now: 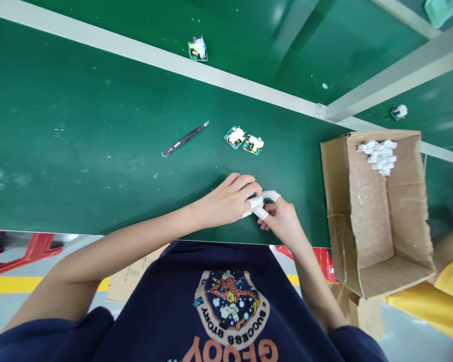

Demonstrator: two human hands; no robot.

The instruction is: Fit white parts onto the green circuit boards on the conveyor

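My left hand and my right hand meet near the front edge of the green table. White finger cots cover the thumb and index finger of both. The fingertips are pinched together around something small, mostly hidden, with only a dark speck showing between them. Just beyond the hands lie two small circuit boards, a left one and a right one, both with white material on top. Black tweezers rest to their left, tips pointing away to the right.
A cardboard box stands open at the right, with a cluster of white pieces at its far end. Past the pale rail sit another circuit board and a small white-topped piece. Someone's yellow clothing shows at right.
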